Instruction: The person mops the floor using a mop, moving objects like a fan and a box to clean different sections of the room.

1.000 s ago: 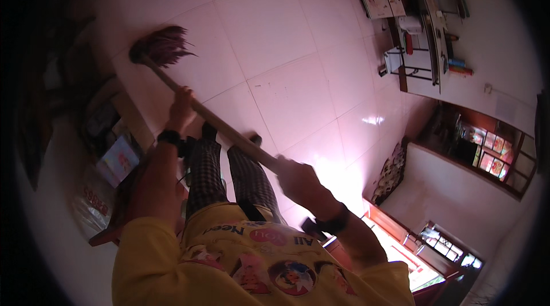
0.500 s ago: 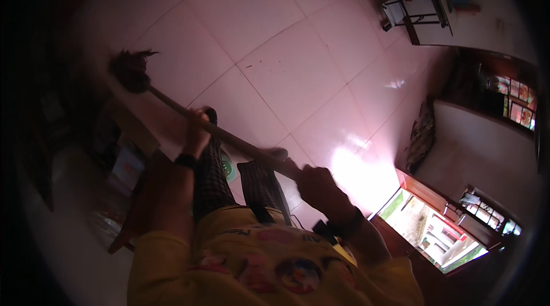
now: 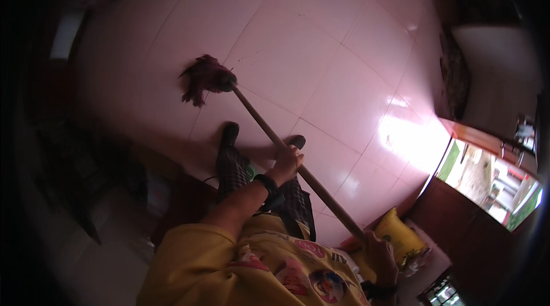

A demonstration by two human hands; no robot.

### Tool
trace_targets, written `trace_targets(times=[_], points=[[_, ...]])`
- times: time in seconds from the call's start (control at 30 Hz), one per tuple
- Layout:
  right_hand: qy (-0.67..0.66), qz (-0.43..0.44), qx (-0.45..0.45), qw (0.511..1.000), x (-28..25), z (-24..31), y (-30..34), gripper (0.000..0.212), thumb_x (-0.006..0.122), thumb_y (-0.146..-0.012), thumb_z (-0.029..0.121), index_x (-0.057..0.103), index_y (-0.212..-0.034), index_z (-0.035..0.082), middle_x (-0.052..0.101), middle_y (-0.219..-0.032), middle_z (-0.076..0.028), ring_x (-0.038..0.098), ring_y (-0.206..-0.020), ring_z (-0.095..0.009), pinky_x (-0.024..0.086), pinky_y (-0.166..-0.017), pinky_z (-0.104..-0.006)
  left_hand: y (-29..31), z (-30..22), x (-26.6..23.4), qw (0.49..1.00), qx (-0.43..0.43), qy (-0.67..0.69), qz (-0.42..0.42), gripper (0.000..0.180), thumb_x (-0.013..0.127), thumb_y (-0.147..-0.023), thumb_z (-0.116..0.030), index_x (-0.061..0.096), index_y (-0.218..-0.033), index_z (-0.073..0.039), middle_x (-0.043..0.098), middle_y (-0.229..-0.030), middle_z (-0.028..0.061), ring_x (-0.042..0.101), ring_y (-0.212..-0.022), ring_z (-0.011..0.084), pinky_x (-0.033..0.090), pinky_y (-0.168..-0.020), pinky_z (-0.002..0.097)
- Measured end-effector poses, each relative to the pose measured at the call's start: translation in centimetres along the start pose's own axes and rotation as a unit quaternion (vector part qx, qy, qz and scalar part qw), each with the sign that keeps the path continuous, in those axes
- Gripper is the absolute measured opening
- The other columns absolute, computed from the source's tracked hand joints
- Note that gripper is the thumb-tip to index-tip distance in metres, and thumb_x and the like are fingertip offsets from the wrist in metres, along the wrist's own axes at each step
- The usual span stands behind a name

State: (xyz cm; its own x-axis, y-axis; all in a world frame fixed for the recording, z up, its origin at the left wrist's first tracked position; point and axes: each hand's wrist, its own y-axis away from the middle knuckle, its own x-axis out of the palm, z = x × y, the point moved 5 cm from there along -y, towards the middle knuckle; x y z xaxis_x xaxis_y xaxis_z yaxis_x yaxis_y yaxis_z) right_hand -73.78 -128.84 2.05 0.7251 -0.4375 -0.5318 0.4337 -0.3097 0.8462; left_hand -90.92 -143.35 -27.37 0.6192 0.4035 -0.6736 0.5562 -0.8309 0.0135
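A mop point(image 3: 264, 127) with a long wooden handle slants across the view, from its dark red strands at the upper left to its upper end at the lower right. The mop head point(image 3: 207, 79) rests on pinkish floor tiles. Partway along the handle, my left hand point(image 3: 288, 161) is wrapped round it, in front of my legs. Near the upper end, by my right side, my right hand point(image 3: 380, 253) also grips the handle. Both wrists wear dark bands.
My feet, in dark footwear point(image 3: 230, 132), stand just behind the mop head. A yellow bag point(image 3: 398, 236) lies at the lower right. Beyond it is an open doorway point(image 3: 492, 177), with bright light on the floor. Dark furniture point(image 3: 69, 163) lines the left side.
The mop head has come right, away from the left-hand furniture. Both hands have shifted right, still on the handle. The view has turned, and the yellow bag now shows.
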Motion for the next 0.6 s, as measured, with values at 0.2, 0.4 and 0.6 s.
trace_targets(times=[0.2, 0.4, 0.6], points=[[-0.153, -0.043, 0.093, 0.983, 7.8, -3.9, 3.4, 0.015, 0.055, -0.076, 0.015, 0.049, -0.088, 0.008, 0.056, -0.06, -0.019, 0.057, -0.06, -0.04, 0.044, -0.053, -0.0498, -2.0, -3.8, 6.0, 0.98, 0.077, -0.058, 0.176, 0.006, 0.054, -0.07, -0.01, 0.056, -0.075, -0.008, 0.056, -0.089, 0.0097, 0.049, -0.097, 0.0269, 0.042, -0.083, 0.0376], [-0.314, 0.006, 0.251, 0.916, 15.4, -0.6, 8.2, 0.021, 0.057, -0.078, 0.025, 0.048, -0.076, 0.006, 0.055, -0.058, -0.02, 0.056, -0.06, -0.041, 0.042, -0.052, -0.0495, -1.7, -6.5, 9.0, 0.91, 0.16, -0.081, 0.373, 0.011, 0.051, -0.076, -0.01, 0.059, -0.084, -0.01, 0.053, -0.1, 0.011, 0.044, -0.105, 0.0275, 0.042, -0.084, 0.0407], [-0.42, 0.069, 0.34, 0.839, 15.4, 0.5, 9.2, 0.024, 0.058, -0.076, 0.028, 0.049, -0.088, 0.01, 0.059, -0.066, -0.022, 0.058, -0.067, -0.041, 0.044, -0.059, -0.0493, -6.2, -10.6, 15.1, 0.819, 0.309, -0.105, 0.473, 0.006, 0.054, -0.072, -0.007, 0.06, -0.074, -0.009, 0.055, -0.088, 0.0093, 0.052, -0.093, 0.027, 0.049, -0.07, 0.039]])
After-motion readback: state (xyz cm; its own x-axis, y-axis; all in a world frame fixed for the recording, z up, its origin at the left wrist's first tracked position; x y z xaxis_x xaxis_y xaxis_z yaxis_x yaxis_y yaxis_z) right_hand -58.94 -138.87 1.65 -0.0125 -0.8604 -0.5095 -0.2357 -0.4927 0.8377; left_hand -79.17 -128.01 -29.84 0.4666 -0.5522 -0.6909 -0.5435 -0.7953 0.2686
